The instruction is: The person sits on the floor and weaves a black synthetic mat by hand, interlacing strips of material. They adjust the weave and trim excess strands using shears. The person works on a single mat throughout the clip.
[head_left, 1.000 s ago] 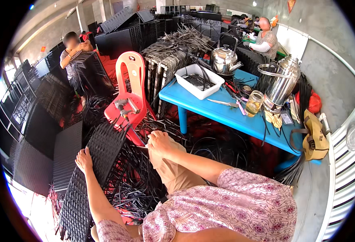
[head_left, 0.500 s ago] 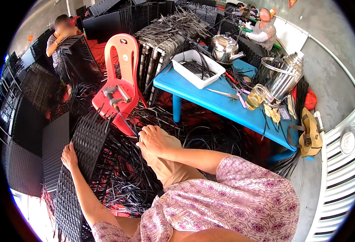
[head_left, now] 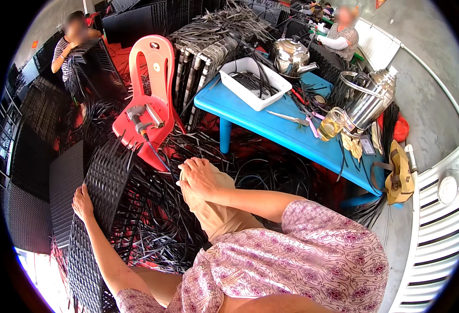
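Observation:
My left hand [head_left: 82, 202] holds the outer edge of a black woven panel [head_left: 106, 180], which leans at my left side. Loose strip ends stick up from the panel's far edge, and its open lattice side faces the floor. My right hand [head_left: 197, 178] lies over my bent knee [head_left: 211, 208], fingers stretched out and holding nothing. On the seat of a red plastic chair [head_left: 153, 65] ahead of me rests a grey power tool [head_left: 139, 121], apparently a staple gun, with a blue hose [head_left: 159, 156] trailing from it.
A blue table [head_left: 271, 125] carries a white tray [head_left: 263, 99] of black strips, a kettle [head_left: 292, 55], a glass jar [head_left: 332, 124], a steel flask [head_left: 370, 101] and scissors [head_left: 311, 125]. Black strips [head_left: 161, 229] litter the floor. Two people [head_left: 65, 52] sit farther off, left and right.
The view has shifted slightly, so the chair and panel appear a little farther left. Both my hands keep their places, the left on the panel and the right on my knee.

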The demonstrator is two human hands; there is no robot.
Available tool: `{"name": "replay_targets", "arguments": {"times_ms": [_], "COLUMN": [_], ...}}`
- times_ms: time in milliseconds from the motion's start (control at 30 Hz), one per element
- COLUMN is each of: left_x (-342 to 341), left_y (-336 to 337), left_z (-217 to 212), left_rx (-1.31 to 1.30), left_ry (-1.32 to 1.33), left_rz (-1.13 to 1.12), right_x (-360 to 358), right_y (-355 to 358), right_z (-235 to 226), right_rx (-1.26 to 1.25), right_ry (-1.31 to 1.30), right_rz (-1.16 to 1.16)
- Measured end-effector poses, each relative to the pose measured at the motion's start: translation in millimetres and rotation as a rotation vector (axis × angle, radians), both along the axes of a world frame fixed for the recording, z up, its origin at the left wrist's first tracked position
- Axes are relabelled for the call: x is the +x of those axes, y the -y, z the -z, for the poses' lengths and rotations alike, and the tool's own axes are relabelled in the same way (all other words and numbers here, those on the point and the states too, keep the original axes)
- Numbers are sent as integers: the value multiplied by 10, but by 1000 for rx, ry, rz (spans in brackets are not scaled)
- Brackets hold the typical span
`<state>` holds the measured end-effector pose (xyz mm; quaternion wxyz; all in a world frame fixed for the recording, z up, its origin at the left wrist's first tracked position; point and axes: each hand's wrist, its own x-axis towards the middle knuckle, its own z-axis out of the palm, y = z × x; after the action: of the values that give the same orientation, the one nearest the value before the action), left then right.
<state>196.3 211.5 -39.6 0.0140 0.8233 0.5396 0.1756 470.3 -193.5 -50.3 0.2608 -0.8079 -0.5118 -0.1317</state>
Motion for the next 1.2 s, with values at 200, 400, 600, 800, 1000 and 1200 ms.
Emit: {"name": "replay_targets", "arguments": {"times_ms": [200, 400, 600, 800, 1000, 1200], "left_x": [6, -30, -19, 11, -17, 9], "left_y": [-38, -124, -126, -32, -95, -65], "left_z": [4, 39, 31, -53, 9, -42], "left_rx": [-8, -24, -39, -43, -26, -49], "left_ry": [20, 18, 24, 19, 24, 16], "left_rz": [13, 2, 11, -1, 14, 4], "right_x": [72, 93, 101, 105, 99, 85], "right_y": [28, 72, 79, 62, 55, 52], "right_z": [38, -22, -42, -9, -11, -11], "right_rx": [19, 4, -12, -18, -48, -58], "right_ry": [18, 19, 0, -4, -14, 11], "right_rz": [-7, 2, 8, 10, 13, 17]}}
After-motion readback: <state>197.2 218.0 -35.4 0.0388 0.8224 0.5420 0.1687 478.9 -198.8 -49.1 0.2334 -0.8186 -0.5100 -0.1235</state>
